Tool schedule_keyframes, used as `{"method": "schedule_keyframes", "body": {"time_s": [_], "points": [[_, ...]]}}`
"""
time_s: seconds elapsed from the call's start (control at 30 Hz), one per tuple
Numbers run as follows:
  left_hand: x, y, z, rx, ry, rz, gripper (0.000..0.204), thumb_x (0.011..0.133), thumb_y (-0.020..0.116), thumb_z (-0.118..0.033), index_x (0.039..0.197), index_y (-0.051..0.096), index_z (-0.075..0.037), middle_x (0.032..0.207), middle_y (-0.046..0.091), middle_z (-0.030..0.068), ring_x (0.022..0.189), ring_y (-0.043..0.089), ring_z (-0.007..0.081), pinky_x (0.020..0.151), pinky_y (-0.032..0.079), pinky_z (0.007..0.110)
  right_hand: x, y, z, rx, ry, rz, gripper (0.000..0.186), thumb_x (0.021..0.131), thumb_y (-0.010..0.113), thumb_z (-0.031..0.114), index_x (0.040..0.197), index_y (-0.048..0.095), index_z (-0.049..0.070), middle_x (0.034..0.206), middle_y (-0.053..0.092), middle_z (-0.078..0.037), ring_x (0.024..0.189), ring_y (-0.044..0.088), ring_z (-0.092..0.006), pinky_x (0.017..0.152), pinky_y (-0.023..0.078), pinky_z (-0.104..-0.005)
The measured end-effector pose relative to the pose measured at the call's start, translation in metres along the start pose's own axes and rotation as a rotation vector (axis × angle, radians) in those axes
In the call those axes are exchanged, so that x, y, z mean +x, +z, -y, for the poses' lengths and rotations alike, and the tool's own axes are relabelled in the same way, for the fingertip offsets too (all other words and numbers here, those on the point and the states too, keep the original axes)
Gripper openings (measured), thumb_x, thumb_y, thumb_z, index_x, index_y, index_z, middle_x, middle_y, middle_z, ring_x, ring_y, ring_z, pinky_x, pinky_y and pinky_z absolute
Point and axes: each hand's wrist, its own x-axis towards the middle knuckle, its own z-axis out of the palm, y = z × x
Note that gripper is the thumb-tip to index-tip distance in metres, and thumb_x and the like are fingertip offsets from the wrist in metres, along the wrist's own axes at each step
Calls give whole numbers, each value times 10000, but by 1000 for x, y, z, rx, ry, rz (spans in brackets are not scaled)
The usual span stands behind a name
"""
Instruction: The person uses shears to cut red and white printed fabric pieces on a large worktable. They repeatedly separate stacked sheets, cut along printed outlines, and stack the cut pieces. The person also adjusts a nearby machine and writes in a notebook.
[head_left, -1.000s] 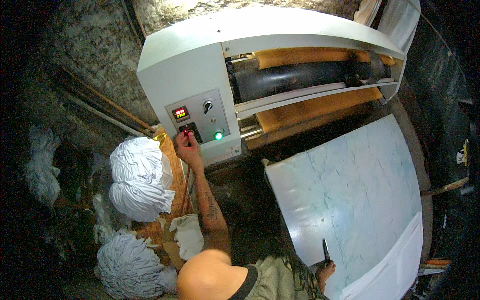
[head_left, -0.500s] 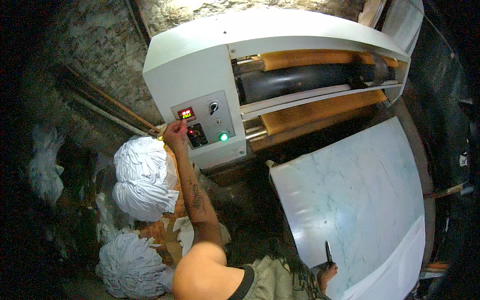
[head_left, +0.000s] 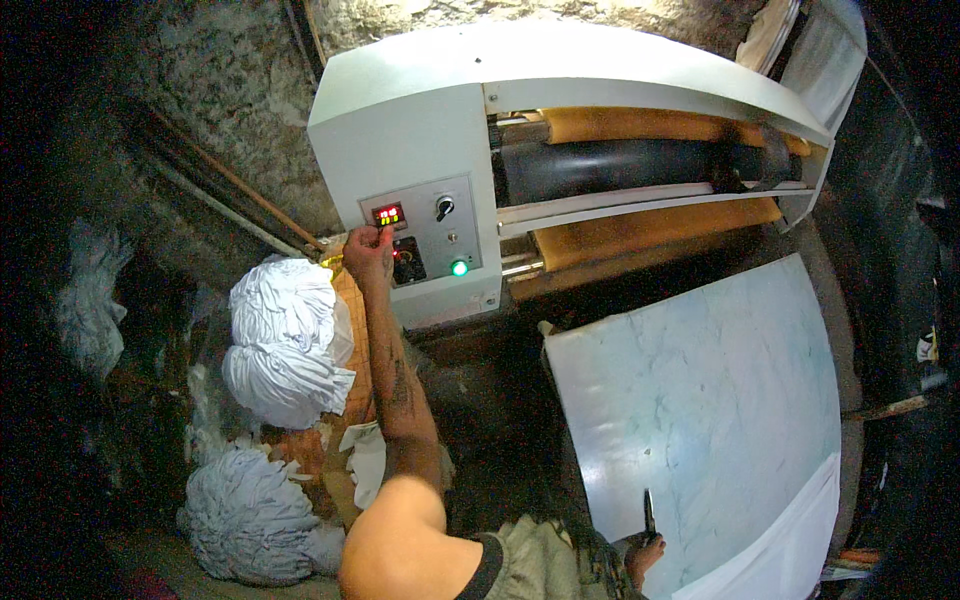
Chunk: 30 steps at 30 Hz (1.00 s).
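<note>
My left hand [head_left: 369, 255] is raised to the control panel [head_left: 430, 197] of a big white roller machine [head_left: 400, 130]. Its fingers are bunched at the lower edge of a small lit display [head_left: 387, 215] with red and yellow digits; whether anything is between them is hidden. Below and beside the fingers are a dark dial plate [head_left: 409, 262], a black rotary knob [head_left: 444, 207] and a glowing green light [head_left: 460, 268]. At the lower right, my right hand [head_left: 645, 560] is closed around a slim dark pointed tool [head_left: 649, 512], over a pale marbled table top [head_left: 710, 400].
Orange-covered rollers [head_left: 640, 125] and a black roller [head_left: 620, 170] run across the machine. Bundles of white cloth [head_left: 285, 340] and greyish cloth [head_left: 250, 515] lie on the left, by my left arm. A white sheet [head_left: 770, 540] covers the table's near right corner. Rods lean against the rough wall.
The view has shifted slightly, so the machine sits further right. My left hand stays at the display, its fingers now overlapping the display's lower edge. The lit digits look different. My right hand keeps its tool.
</note>
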Motion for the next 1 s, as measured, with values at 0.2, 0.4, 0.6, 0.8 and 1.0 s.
{"method": "schedule_keyframes", "body": {"time_s": [0.2,0.4,0.6,0.8,1.0], "points": [[3,21,11,60,-224,-30,565,523,875,-460,784,619,-30,729,642,89,665,623,245,615,493,361,-1,-6,13,111,51,-44,445,697,704,227,1051,522,27,979,536,-212,924,494,-427,754,401,-513],[-1,18,8,33,-105,-108,544,513,890,-431,775,624,-36,699,638,78,643,620,238,613,494,353,-5,-16,24,101,-7,8,346,709,641,163,990,500,18,902,508,-203,892,476,-431,760,366,-528],[5,21,10,61,-194,-76,559,500,894,-452,759,626,-35,701,642,79,641,621,233,614,495,357,-9,-11,23,72,6,-64,366,747,606,132,1076,497,12,971,496,-201,898,473,-431,797,368,-515],[6,33,35,-34,-144,-113,567,522,885,-458,785,628,-26,701,641,77,639,618,232,625,498,353,-3,-5,16,40,92,2,402,744,591,97,1128,492,30,1000,488,-203,898,473,-434,797,377,-510],[11,20,41,-210,-128,54,424,651,842,-350,820,634,-21,723,664,83,661,640,214,636,499,336,-8,-14,25,56,75,29,397,727,584,56,1116,507,34,998,488,-193,907,480,-413,797,386,-480]]}}
